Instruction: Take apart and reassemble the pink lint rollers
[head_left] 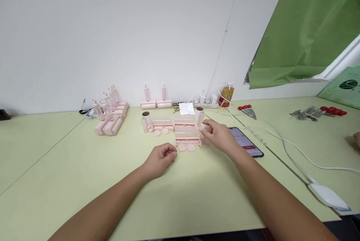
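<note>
My left hand (161,160) rests on the table with its fingers curled together, just in front of the pink parts; nothing shows in it. My right hand (218,134) pinches a small translucent pink piece (206,128) at the right end of these parts. Between and beyond the hands lie open pink cases (187,141) with clear lids. Round pink discs (182,147) lie flat before them. A cardboard-cored roll (146,116) stands at the left beside a pink tube (144,124); another roll (199,110) stands at the right.
Finished-looking pink cases and bottles (109,124) are grouped at the left, with two more sets (156,104) by the wall. A phone (246,142) lies right of my right hand. White cables (298,151), a drink bottle (226,94) and red-handled tools (247,110) occupy the right side.
</note>
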`<state>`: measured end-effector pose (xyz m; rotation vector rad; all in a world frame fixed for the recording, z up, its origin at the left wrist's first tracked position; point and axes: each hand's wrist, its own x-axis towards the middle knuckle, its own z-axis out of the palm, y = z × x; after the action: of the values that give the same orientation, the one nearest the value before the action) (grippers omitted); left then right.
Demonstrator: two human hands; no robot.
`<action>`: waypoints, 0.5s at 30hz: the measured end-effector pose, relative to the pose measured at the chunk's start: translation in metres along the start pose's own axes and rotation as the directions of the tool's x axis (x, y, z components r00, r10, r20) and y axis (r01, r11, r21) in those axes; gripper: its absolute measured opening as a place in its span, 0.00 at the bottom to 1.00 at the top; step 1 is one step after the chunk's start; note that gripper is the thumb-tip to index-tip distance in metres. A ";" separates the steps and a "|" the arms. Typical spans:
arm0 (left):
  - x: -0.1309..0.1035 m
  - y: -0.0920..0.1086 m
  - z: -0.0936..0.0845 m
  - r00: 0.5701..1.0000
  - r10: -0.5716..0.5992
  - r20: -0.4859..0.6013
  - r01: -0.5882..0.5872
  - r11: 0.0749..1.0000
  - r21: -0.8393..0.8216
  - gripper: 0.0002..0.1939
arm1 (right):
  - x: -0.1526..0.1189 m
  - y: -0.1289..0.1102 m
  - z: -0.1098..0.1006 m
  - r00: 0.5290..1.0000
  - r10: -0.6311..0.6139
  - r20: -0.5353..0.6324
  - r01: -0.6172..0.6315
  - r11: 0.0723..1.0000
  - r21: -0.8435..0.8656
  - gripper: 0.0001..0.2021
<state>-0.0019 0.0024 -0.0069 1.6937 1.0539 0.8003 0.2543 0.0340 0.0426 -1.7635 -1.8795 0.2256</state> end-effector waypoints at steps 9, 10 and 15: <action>0.001 -0.001 -0.001 1.000 0.003 0.002 -0.003 1.000 0.006 0.12 | -0.002 -0.002 -0.001 0.998 -0.007 -0.066 0.011 0.997 0.070 0.17; 0.001 -0.002 -0.001 1.000 0.003 0.006 -0.003 1.000 0.007 0.11 | -0.002 -0.002 -0.002 0.997 -0.011 -0.081 0.017 0.997 0.080 0.16; 0.001 -0.004 0.000 1.000 0.014 0.016 -0.014 1.000 0.025 0.11 | -0.008 -0.006 -0.002 0.974 -0.040 -0.221 0.077 0.983 0.164 0.13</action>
<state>-0.0023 0.0044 -0.0105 1.7280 1.0465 0.7841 0.2503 0.0246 0.0448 -1.5488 -1.7004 0.1601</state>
